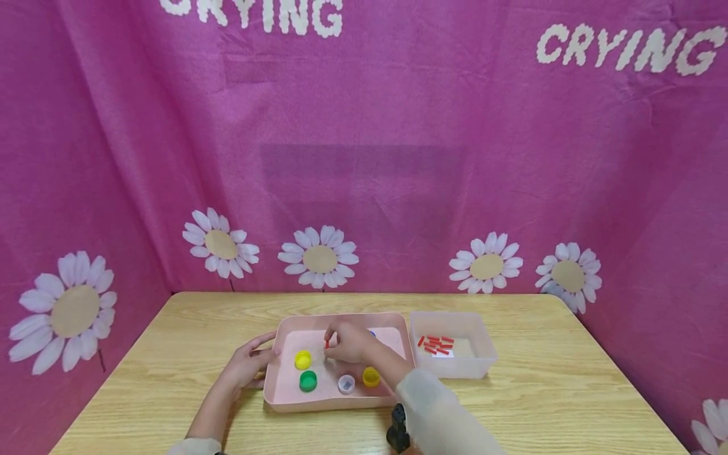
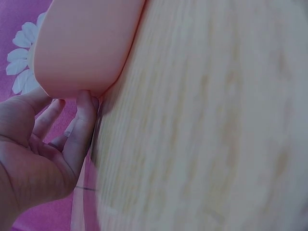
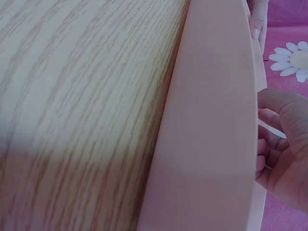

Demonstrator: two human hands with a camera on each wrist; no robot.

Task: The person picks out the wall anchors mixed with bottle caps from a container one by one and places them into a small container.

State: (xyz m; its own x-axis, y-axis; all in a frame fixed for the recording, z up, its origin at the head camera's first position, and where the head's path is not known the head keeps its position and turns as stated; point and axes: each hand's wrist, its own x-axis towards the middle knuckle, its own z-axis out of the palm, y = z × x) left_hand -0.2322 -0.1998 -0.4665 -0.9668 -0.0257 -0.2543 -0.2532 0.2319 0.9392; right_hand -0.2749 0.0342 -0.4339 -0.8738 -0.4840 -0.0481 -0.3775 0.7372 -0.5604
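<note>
A pink tray (image 1: 330, 404) lies on the wooden table. My left hand (image 1: 248, 364) holds its left end; in the left wrist view the fingers (image 2: 79, 130) bear against the tray's outer wall. Over the tray's middle, my right hand (image 1: 349, 343) pinches a small red stick (image 1: 327, 344) between thumb and fingertips. Around it in the tray sit a yellow cap (image 1: 303, 360), a green cap (image 1: 308, 381), a white cap (image 1: 346, 384) with something grey inside, and a second yellow cap (image 1: 371, 377). A blue cap (image 1: 372, 333) is mostly hidden behind the right hand.
Right of the tray stands a translucent box (image 1: 483, 354) with several red sticks (image 1: 435, 345) and a white label inside. A pink curtain (image 1: 364, 189) with daisies rises behind the table (image 1: 557, 392). A black device (image 1: 398, 430) is at the right sleeve.
</note>
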